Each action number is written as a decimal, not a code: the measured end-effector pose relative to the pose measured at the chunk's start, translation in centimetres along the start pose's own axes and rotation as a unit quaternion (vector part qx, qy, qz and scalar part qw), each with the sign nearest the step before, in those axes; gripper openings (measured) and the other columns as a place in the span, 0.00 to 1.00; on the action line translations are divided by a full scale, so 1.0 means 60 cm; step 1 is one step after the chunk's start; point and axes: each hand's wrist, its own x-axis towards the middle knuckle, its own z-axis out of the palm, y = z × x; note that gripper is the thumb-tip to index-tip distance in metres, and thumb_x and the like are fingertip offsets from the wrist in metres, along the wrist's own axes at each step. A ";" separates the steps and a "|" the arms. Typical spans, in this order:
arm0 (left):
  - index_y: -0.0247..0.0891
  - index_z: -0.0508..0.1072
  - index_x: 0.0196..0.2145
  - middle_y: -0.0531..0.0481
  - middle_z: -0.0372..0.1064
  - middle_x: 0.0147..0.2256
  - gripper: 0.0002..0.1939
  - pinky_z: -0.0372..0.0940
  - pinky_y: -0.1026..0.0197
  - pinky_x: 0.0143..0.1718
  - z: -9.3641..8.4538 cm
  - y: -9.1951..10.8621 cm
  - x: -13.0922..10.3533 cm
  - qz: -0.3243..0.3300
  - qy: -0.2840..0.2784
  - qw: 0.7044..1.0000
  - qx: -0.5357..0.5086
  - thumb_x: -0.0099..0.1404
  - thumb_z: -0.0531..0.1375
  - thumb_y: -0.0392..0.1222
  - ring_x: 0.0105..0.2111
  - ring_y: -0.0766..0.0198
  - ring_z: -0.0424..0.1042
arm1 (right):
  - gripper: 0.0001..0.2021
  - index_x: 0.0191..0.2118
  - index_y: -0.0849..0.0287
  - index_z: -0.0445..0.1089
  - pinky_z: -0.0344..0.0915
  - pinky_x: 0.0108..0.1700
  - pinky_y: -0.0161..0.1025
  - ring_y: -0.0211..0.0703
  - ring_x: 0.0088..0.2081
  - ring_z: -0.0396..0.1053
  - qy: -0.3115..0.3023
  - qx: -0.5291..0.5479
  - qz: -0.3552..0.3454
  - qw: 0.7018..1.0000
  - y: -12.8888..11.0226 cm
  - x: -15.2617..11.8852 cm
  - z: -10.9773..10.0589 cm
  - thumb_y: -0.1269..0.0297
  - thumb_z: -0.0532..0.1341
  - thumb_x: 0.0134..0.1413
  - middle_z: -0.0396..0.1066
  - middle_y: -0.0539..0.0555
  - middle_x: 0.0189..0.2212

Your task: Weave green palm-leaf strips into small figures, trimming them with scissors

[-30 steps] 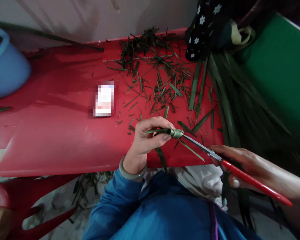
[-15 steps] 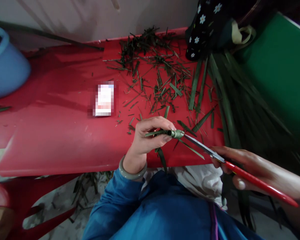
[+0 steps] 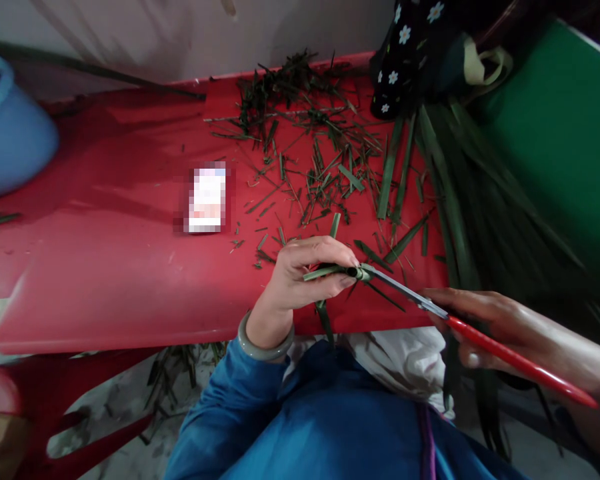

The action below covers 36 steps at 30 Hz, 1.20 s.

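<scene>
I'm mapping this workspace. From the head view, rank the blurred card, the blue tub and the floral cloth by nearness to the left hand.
1. Card: on the red table, just up-left of the left hand.
2. Floral cloth: at the table's far right corner.
3. Blue tub: at the far left edge.

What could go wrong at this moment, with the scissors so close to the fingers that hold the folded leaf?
The blade tips of the scissors meet the folded leaf piece right beside the left hand, so a slip might nick a fingertip. The piece is small and pinched at one end only, so it may twist under the cut. The right hand holds the scissors above the edge of the red table, so trimmings may fall into the lap.
</scene>
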 end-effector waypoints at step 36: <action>0.39 0.73 0.29 0.55 0.71 0.26 0.08 0.65 0.72 0.28 0.010 -0.008 0.006 -0.110 0.267 0.955 -0.074 0.48 0.64 0.39 0.25 0.75 0.69 | 0.05 0.32 0.55 0.72 0.66 0.35 0.35 0.36 0.32 0.69 0.332 -0.056 -0.175 0.925 -0.098 0.177 0.049 0.67 0.59 0.48 0.71 0.50 0.29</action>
